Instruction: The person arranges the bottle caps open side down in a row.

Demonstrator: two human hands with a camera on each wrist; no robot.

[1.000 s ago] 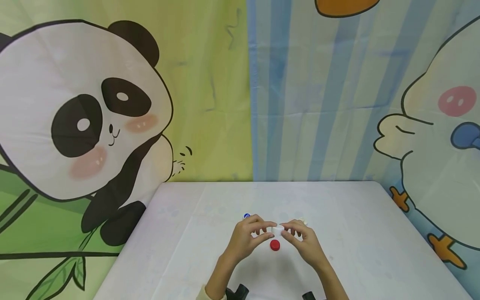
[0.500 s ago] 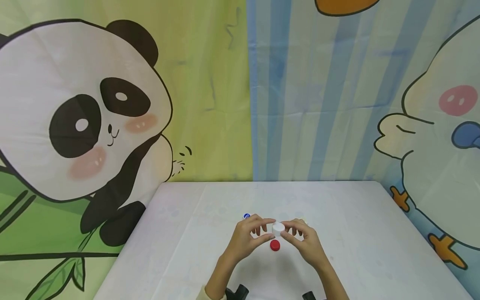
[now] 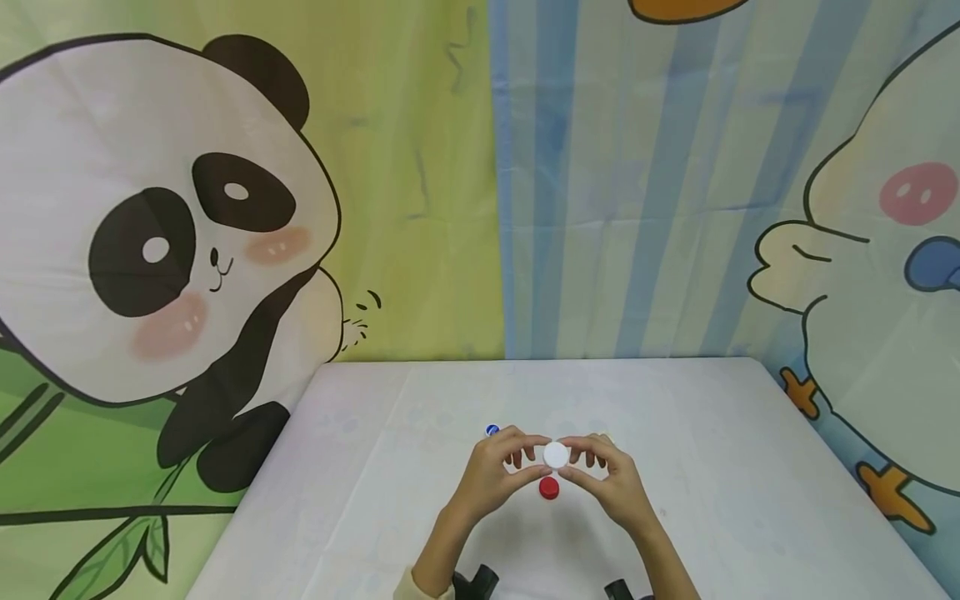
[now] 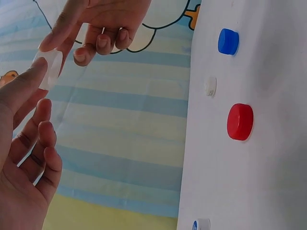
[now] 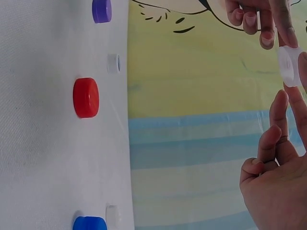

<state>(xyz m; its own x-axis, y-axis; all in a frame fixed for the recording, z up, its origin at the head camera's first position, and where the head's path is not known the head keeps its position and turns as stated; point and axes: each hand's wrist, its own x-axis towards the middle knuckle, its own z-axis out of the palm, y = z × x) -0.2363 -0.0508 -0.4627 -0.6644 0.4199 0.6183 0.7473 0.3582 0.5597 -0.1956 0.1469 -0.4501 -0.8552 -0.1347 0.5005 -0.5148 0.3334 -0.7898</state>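
Note:
A white bottle cap (image 3: 556,455) is held up above the table between both hands, its round flat face turned toward the head camera. My left hand (image 3: 491,477) pinches one side of it with thumb and forefinger. From the other side, my right hand (image 3: 611,483) grips it the same way. In the left wrist view the left thumb lies across the white cap (image 4: 53,72). The other fingers of both hands are loosely bent and touch nothing. Below the hands a red bottle cap (image 3: 549,487) sits on the table.
More caps stand on the white table (image 3: 390,500): a blue-topped white one (image 3: 492,430) beyond the left hand, a blue one (image 4: 228,41), a small white one (image 4: 210,86) and a purple one (image 5: 101,10). A cartoon-printed curtain (image 3: 420,250) hangs behind.
The white cap has tilted, so its side showed earlier and its round face shows now. Both hands keep hold of it in nearly the same place. The head view has shifted slightly.

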